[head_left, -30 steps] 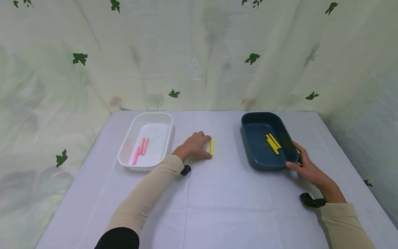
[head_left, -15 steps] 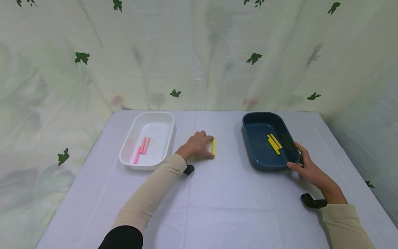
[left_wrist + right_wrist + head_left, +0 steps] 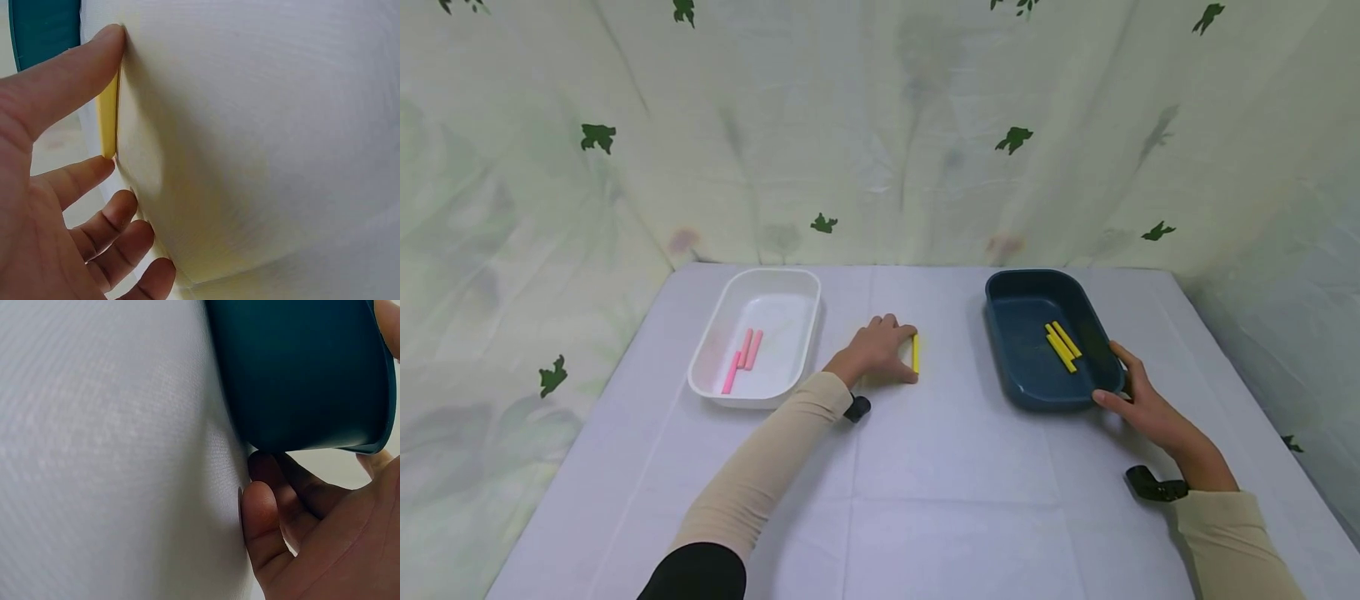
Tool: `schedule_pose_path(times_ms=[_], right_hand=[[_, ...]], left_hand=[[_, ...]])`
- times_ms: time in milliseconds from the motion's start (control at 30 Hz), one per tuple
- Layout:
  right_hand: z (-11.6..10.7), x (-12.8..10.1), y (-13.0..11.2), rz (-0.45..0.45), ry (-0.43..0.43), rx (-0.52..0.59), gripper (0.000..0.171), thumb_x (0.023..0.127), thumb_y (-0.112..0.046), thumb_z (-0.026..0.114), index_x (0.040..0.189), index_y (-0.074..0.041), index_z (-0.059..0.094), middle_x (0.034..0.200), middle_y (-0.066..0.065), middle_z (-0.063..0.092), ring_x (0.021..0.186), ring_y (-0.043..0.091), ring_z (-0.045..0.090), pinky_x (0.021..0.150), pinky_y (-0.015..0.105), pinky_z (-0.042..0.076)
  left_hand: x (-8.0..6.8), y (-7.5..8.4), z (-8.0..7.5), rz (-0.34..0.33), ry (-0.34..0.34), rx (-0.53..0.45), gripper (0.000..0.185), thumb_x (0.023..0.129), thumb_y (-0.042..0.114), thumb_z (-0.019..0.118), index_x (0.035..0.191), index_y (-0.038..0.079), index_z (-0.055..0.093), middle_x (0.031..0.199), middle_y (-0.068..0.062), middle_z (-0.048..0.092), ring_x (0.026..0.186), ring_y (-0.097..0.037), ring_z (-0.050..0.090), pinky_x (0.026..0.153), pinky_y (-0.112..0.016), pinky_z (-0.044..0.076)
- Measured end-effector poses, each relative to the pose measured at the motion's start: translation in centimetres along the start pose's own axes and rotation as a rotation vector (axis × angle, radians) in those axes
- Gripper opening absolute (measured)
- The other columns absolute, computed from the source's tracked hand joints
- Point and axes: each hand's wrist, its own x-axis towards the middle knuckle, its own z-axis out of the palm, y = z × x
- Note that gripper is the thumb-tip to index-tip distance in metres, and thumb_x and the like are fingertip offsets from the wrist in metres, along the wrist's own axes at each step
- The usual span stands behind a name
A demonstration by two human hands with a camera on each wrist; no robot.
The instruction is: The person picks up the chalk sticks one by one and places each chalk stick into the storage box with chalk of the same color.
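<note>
Nothing has visibly shifted: left hand point(image 3: 876, 351) still pinches the yellow stick point(image 3: 915, 353) lying on the white tablecloth point(image 3: 940, 467), while right hand point(image 3: 1142, 400) grips the blue tray's point(image 3: 1022, 333) near corner.

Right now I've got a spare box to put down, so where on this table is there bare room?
The widest bare cloth is the near half, between the two sleeves. A smaller strip lies between the yellow stick and the blue tray. It is tight by the left hand next to the white tray, and where the right hand holds the blue tray's corner.
</note>
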Motion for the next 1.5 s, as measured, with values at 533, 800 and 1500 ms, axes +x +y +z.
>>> schedule_pose_path(times_ms=[533, 800, 1500], right_hand=[[0.0, 0.1, 0.0, 0.022, -0.002, -0.006, 0.094, 0.102, -0.026, 0.054, 0.156, -0.018, -0.023, 0.161, 0.032, -0.017, 0.144, 0.062, 0.006, 0.107, 0.078, 0.018], [-0.1, 0.0, -0.2, 0.033, 0.005, -0.016, 0.094, 0.102, -0.028, 0.054, 0.155, -0.018, -0.024, 0.16, 0.035, -0.014, 0.143, 0.062, 0.008, 0.107, 0.078, 0.019], [0.0, 0.1, 0.0, 0.041, -0.002, -0.006, 0.094, 0.102, -0.029, 0.053, 0.156, -0.019, -0.023, 0.16, 0.033, -0.019, 0.143, 0.063, 0.003, 0.107, 0.079, 0.016]], left_hand=[[0.2, -0.3, -0.9, 0.006, -0.046, -0.069, 0.085, 0.079, 0.041, 0.079, 0.151, 0.018, 0.041, 0.133, -0.013, 0.051, 0.116, -0.027, 0.048, 0.097, -0.041, 0.048], [0.8, -1.6, -2.2, 0.032, -0.02, -0.318, 0.086, 0.082, 0.028, 0.079, 0.154, 0.011, 0.033, 0.136, -0.014, 0.058, 0.123, -0.027, 0.056, 0.11, -0.04, 0.043], [0.7, -1.7, -4.3, 0.029, 0.22, -0.669, 0.089, 0.083, 0.025, 0.079, 0.157, 0.019, 0.029, 0.137, -0.01, 0.058, 0.121, -0.027, 0.058, 0.098, -0.044, 0.051]])
